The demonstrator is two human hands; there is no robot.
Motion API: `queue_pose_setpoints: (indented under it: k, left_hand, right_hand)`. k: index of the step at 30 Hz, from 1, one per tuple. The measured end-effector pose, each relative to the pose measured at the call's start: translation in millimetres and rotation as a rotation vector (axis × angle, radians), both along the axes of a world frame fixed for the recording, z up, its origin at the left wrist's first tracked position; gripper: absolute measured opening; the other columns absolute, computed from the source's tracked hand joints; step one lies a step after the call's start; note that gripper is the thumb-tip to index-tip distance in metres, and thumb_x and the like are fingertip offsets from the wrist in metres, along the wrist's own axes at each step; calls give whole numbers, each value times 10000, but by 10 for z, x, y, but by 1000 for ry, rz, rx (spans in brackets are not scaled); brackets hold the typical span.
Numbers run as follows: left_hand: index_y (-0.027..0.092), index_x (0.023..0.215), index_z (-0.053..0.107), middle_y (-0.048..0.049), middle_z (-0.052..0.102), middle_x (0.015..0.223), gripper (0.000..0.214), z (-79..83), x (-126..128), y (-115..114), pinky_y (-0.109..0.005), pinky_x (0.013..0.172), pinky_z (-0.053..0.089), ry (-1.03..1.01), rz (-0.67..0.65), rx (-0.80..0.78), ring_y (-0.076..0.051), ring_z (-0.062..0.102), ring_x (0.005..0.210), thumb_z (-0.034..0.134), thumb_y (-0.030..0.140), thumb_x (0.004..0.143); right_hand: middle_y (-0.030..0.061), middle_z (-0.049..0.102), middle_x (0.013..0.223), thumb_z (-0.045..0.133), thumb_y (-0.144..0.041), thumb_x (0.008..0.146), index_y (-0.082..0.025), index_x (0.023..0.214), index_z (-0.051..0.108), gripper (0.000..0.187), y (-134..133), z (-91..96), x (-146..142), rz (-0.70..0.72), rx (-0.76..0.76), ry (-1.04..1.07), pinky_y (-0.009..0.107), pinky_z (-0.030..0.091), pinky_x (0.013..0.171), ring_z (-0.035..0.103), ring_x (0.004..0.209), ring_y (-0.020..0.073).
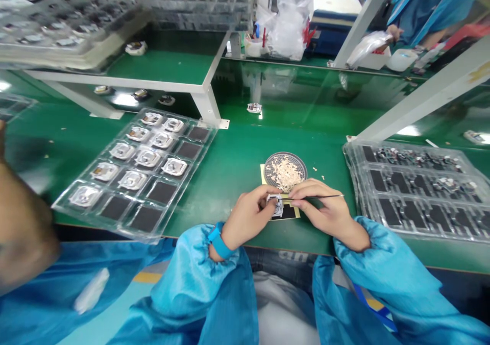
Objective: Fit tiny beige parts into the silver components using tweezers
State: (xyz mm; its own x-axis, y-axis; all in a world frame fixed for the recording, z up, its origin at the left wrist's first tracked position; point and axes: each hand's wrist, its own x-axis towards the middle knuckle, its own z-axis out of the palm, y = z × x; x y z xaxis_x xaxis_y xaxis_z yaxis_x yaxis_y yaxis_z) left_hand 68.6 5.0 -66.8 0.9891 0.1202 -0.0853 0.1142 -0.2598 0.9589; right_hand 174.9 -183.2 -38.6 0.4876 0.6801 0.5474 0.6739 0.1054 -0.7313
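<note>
Module [274, 205]: one, white, held in my left hand [247, 218], fingers [264, 200] clamped on it above one yellow-edged dark card [289, 213]. My right hand [325, 210] has its fingers [306, 189] together on one thin pick [323, 197], one end just beside the module. I count one round mesh dish [285, 154] of pale flakes just beyond. Left: one clear tray [191, 179], 15 pockets, 10 holding white modules, 5 empty. Right: stacked clear trays [356, 181] with dark pads. One co-worker's forearm [23, 222], blurred, at far left.
</note>
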Motion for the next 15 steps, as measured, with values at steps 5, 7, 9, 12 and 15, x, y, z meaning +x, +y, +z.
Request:
queue_pose_setpoints:
  k: [5, 7, 9, 12, 15]
  left_hand:
    - [192, 1187, 703, -47, 721, 876, 297, -6, -2, 1, -244, 644, 460, -8, 21, -54, -153, 636, 734, 576, 348, 969]
    - [202, 1198, 713, -53, 733, 918, 325, 1, -6, 8, -252, 671, 476, 4, 38, -56, -160, 645, 758, 571, 394, 977]
    - [220, 1211, 720, -51, 741, 968, 341, 16, -10, 17, -261, 705, 488, 11, 45, -52, -165, 652, 787, 562, 420, 985]
    - [238, 1231, 724, -42, 741, 996, 347, 35, -15, 26, -268, 744, 492, 4, 44, -43, -164, 651, 814, 551, 422, 993]
    - [233, 1237, 723, -41, 729, 939, 352, 37, -12, 23, -261, 710, 479, 9, 57, -46, -154, 629, 772, 560, 419, 986]
  right_hand:
    - [63, 709, 926, 731, -10, 819, -185, 1014, 664, 270, -24, 22, -20, -54, 31, 72, 393, 564, 826, 681, 910, 199]
    - [56, 708, 915, 741, -22, 817, -189, 1001, 666, 260, -25, 19, -24, -62, 21, 93, 392, 565, 833, 681, 903, 197]
    - [50, 707, 911, 753, -32, 813, -192, 994, 668, 256, -16, 9, -25, -60, 11, 108, 387, 566, 836, 681, 899, 193]
    - [41, 705, 906, 764, -47, 812, -196, 989, 669, 251, 4, -14, -29, -52, 0, 131, 371, 564, 827, 679, 892, 185]
    - [36, 707, 912, 770, -68, 818, -202, 982, 676, 231, 10, -30, -43, -59, -27, 151, 356, 556, 828, 677, 890, 177]
